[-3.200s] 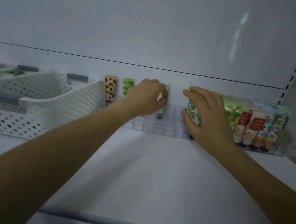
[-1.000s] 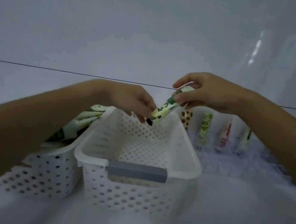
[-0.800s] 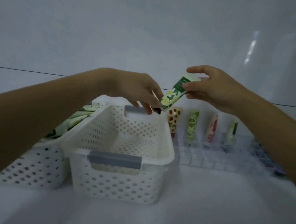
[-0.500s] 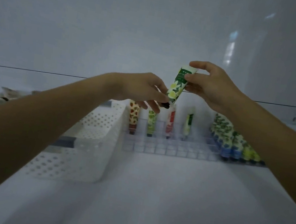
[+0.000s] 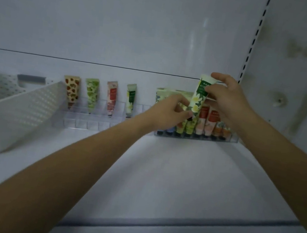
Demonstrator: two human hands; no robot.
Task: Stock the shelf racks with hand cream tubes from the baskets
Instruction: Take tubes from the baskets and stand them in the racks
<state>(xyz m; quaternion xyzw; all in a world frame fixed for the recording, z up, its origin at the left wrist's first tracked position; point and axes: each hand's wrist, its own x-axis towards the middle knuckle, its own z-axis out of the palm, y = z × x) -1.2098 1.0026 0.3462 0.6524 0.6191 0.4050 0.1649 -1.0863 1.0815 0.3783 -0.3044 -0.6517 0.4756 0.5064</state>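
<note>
Step in hand: placing. Tube (image 5: 199,97) upright, cap down, just above rack (image 5: 227,142). Right hand (image 5: 226,99) pinches top end; left hand (image 5: 170,109) pinches cap end. Next, likely: find free slot, lower cap straight in.

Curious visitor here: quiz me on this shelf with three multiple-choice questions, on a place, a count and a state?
1. The white basket sits where from the left rack? A left B right C on top.
2. Tubes standing in the left rack? A two B four C seven.
3. The cap of the held flowered tube points: A up B down C sideways.
Answers: 1 A, it fills the picture's left edge. 2 B, four stand apart along its back. 3 B, left hand holds the dark cap below, right hand the top.
</note>
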